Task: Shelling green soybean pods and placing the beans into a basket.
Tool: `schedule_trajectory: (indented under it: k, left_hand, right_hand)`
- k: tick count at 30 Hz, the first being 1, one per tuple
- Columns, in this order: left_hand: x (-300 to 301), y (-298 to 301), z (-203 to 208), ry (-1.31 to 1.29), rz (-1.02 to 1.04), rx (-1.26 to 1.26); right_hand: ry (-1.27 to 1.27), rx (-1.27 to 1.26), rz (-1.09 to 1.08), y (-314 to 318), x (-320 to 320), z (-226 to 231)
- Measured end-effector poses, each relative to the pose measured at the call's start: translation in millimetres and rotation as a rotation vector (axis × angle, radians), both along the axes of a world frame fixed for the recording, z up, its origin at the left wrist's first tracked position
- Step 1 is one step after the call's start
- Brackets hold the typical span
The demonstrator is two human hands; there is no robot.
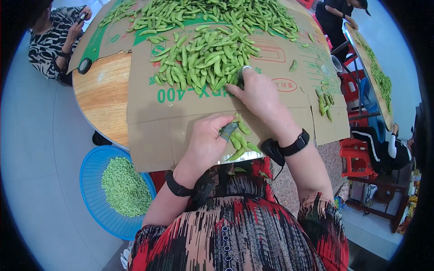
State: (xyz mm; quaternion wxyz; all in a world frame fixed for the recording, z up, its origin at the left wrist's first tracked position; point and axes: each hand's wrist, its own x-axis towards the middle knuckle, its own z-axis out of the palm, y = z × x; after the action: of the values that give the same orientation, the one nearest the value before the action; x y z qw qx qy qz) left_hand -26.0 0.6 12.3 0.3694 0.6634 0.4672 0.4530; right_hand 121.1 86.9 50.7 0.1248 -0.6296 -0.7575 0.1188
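A heap of green edamame pods [212,56] lies on flattened cardboard [162,131] in front of me. At the near right edge of this heap, my right hand [260,92] has its thumb and index finger apart, touching the pods. Dark wrapping and a pale ring-like band show on its fingers. Close to the table's near edge my left hand [205,140] is closed, a dark wrap round one finger. A few pods [239,140] stick out beside its thumb and wrapped finger; the fingers partly hide where they are gripped.
Down at my left stands a blue basket [86,180] of shelled beans [124,187]. A tape roll [84,66] sits on the wooden tabletop [101,95]. More pods [324,104] lie at right. Other people are around, with red stools [355,158] and a second table of greens [379,79].
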Motion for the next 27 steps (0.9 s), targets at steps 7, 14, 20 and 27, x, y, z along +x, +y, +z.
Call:
schedule_trajectory:
  k: [7, 14, 20, 27]
  left_hand:
    - [-4, -6, 8, -0.236, -0.24, -0.438]
    - [4, -10, 3, -0.365, -0.244, -0.479]
    - [12, -4, -4, -0.102, -0.12, -0.143]
    - [3, -9, 2, -0.744, 0.011, -0.577]
  right_hand:
    - [0.049, 0.022, 0.029, -11, 19, -13]
    - [0.27, 0.092, 0.017, -34, 43, -27]
    - [0.808, -0.299, 0.243, -77, 46, -9]
    - [0.798, -0.529, 0.688, -71, 71, 7]
